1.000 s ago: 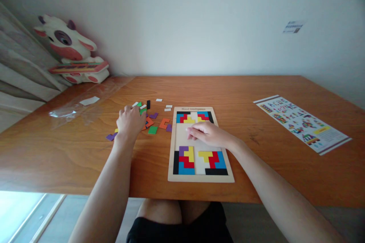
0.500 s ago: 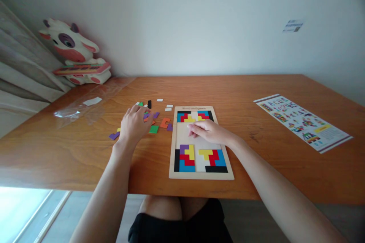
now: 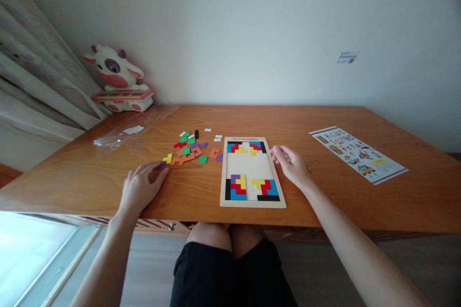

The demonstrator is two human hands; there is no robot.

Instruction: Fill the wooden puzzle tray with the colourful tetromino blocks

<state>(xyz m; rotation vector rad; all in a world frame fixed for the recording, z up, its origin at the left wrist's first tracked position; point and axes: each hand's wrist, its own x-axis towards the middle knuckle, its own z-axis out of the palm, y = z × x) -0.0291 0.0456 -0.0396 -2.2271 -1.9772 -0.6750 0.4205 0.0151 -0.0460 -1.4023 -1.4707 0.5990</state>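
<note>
Both hands have been shifted since the earlier frames: the left hand (image 3: 142,186) has been drawn back toward the near edge of the table (image 3: 194,208), and the right hand (image 3: 292,165) has been taken off the middle of the puzzle board (image 3: 253,204) to its right side. With that, the bare middle of the board's recess is left uncovered between coloured blocks seated at its near and far ends, so filling appears only partly done. More of the heap to its left has been exposed as well.

Nearest, the left hand is held low with thumb and fingers parted around a small purple piece (image 3: 162,165), which is partly covered by the fingertips; whether it is gripped or only touched cannot be told. Just beyond lies a yellow piece (image 3: 168,158). The right hand is loosely curled by the board's right rim; its palm is turned from view, so whether anything is held, or the rim touched, cannot be made out.

Farther in, orange pieces (image 3: 177,161) are overlapped by others and cannot be counted surely, and the lettering on the board's far rim is blurred. On the right, fine print on a pictured sheet (image 3: 360,156) is too small to be read. Beyond, the clear plastic bag (image 3: 108,141) is hard to outline, and the wall label (image 3: 346,57) is illegible.
</note>
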